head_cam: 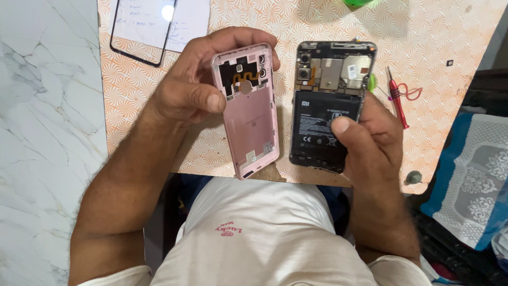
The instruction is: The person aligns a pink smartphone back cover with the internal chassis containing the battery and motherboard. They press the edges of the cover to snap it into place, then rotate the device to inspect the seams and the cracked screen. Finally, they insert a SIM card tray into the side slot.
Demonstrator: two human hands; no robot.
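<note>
The pink back cover (248,114) is being held in the left hand (185,92), already separated; the opened phone body (328,106) — battery exposed — is being gripped in the right hand (370,137) above the table (423,37). Internal parts are remaining unremoved.

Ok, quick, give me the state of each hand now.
Left hand: closed on the pink back cover, inner side up.
Right hand: closed on the opened phone body, thumb on its black battery.
</note>
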